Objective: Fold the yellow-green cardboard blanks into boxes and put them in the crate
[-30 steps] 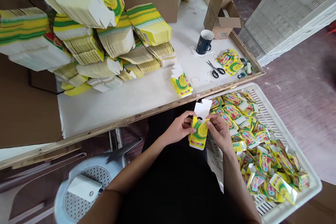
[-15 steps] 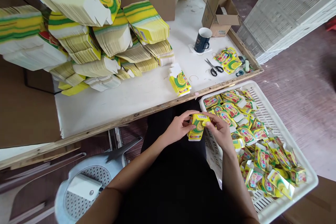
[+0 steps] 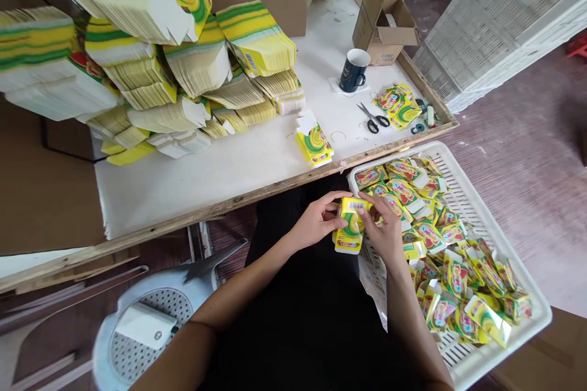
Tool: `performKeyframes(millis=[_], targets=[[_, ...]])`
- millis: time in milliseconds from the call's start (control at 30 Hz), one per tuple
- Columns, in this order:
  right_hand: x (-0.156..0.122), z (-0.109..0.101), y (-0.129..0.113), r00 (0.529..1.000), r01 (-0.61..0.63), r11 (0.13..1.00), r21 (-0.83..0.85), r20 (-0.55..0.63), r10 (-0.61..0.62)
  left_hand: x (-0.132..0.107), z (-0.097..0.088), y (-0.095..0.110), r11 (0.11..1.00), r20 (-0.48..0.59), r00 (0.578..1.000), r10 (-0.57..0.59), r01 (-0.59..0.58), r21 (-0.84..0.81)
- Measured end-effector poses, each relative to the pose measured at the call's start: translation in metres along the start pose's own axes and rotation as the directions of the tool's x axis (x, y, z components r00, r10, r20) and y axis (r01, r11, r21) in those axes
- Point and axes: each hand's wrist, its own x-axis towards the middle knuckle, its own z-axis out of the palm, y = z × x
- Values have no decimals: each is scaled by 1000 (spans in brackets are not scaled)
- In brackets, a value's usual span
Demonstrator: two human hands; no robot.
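Below the near edge of the tabletop (image 3: 220, 171), over the person's lap, both hands close on one small box (image 3: 349, 235). The left hand (image 3: 316, 223) pinches its left side, and the right hand (image 3: 385, 232) curls over the top, fingers pressing down the flap with the barcode. This box looks almost folded, with that top flap the last part to settle.

Beside the right hand, the white tray (image 3: 463, 162) holds a loose heap of folded boxes (image 3: 454, 269) covering most of its floor, so a good share seems done. Far more appears left: tall stacks of flat cartons (image 3: 151, 67) fill the far left of the tabletop, and a short pile (image 3: 314, 140) sits near its front edge. A mug (image 3: 354, 70) and scissors (image 3: 373, 119) lie toward the right corner.
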Motion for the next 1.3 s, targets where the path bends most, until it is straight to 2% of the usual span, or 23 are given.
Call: performKeyframes(millis=[67,133,200,267,300,367,433,533,633,767,833,900,1000,1067,1200,1300], targets=[[-2,-9,2,998,8,1000,3,-62,-8,7,4,4,994,41,997,72,-75,81],[-5,-25,3,976,10,994,-110,-213,-34,20,0,7,945,45,977,210,-215,247],[-8,-43,3,915,3,948,-319,-381,-131,39,-14,8,792,-9,926,377,-317,521],[-10,-56,4,877,2,896,-445,-430,-216,58,-35,4,602,-85,891,445,-227,765],[-11,-59,5,881,15,892,-451,-416,-225,67,-46,1,519,-113,894,434,-145,843],[-13,-55,8,921,47,927,-373,-343,-185,79,-63,-9,408,-162,904,396,-15,913],[-15,-39,10,962,44,968,-249,-251,-108,83,-71,-18,352,-154,906,393,7,936],[-14,-8,10,990,-21,996,-82,-141,9,77,-69,-29,340,-136,896,423,-18,940],[-9,15,5,997,-52,998,32,-63,54,67,-63,-31,372,-153,878,454,-30,928],[1,22,0,998,-36,997,73,-39,39,67,-68,-21,387,-155,820,551,-86,918],[4,21,-1,998,-39,997,71,-44,42,74,-76,-12,370,-129,811,570,-113,922],[5,20,0,998,-51,996,67,-41,54,84,-85,-4,362,-115,846,520,-96,927],[1,22,3,997,-77,995,70,-24,79,95,-96,4,363,-144,916,374,-2,932],[-2,25,5,995,-98,992,80,-10,99,98,-99,5,364,-159,923,349,23,931],[-7,29,7,990,-140,984,113,2,141,89,-97,8,424,-202,871,447,-8,905],[-7,30,6,980,-196,958,208,24,196,68,-84,7,457,-219,811,542,-66,887]])
